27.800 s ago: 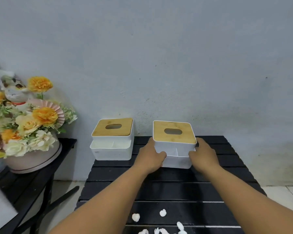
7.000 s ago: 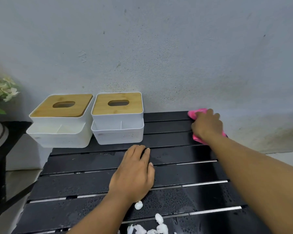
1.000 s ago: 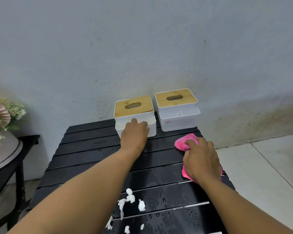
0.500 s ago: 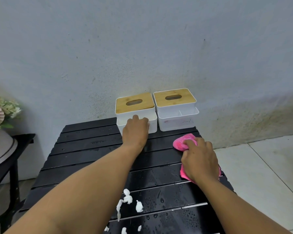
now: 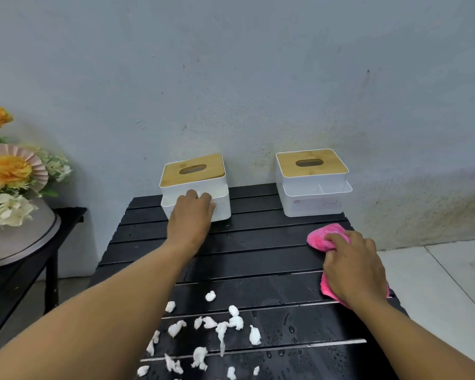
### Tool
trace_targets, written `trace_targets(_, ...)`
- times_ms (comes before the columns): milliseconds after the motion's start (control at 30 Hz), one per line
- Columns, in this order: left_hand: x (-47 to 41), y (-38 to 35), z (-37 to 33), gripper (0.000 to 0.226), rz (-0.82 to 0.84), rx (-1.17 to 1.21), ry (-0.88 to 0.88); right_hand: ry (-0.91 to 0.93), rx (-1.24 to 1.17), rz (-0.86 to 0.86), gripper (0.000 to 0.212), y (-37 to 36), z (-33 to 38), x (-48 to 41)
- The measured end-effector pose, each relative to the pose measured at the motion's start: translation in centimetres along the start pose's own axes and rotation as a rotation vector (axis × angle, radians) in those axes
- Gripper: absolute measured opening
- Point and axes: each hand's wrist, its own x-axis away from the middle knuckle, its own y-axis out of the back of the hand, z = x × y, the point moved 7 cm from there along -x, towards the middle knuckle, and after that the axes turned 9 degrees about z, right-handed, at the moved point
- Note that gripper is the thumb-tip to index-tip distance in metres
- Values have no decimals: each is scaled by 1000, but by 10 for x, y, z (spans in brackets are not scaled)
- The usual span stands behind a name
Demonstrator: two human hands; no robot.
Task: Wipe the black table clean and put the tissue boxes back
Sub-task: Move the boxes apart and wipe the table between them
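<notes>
Change: half a second ago I saw the two boxes touching side by side; now the left tissue box (image 5: pixel 194 185) sits well apart from the right tissue box (image 5: pixel 311 182), with bare slats between them.
Unchanged: the right tissue box stays at the desk's (image 5: pixel 258 242) far right corner against the wall (image 5: pixel 231 78), and both hands remain on the same things.
Left hand (image 5: pixel 191 220): it reaches across the desk to the left tissue box; its fingers (image 5: pixel 200 197) are curled over the rim of the box's front tray, gripping it.
Right hand (image 5: pixel 354 270): it lies on the pink cloth (image 5: pixel 325 237) near the desk's right edge; its fingers (image 5: pixel 337 238) are bent, bunching the cloth and pressing it to the slats.
Left tissue box: upright at the desk's back edge, left of centre, bamboo lid on top.
Desk surface: I see water droplets on the near slats.
Tissue scraps (image 5: pixel 220 327): small white bits scattered on the near part of the desk, between my two forearms.
Surroundings: a flower arrangement (image 5: pixel 8 187) stands on a black side table (image 5: pixel 66 215) to the left; pale floor tiles (image 5: pixel 436 283) show at right.
</notes>
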Motion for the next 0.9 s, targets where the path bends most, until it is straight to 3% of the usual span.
trace_targets(133, 14, 6, 59, 29, 3, -20, 56, 18, -20, 9, 43, 6, 18, 1)
trace_targets(367, 27, 4, 123, 27, -3, 1, 127, 407, -111, 26, 38, -20, 190, -29)
trace_targets(600, 27, 0, 132, 27, 5, 34, 61, 184, -86, 27, 43, -39, 213, -121)
trace_targets(733, 19, -6, 118, 26, -8, 71, 13, 39, -32, 175, 50, -63, 211, -129)
trace_targets(867, 14, -14, 105, 25, -35, 124, 8, 429, 127, 169, 63, -80, 241, -102)
trace_targets(900, 14, -16, 102, 25, -46, 132, 6, 420, 150, 167, 63, -76, 235, -109)
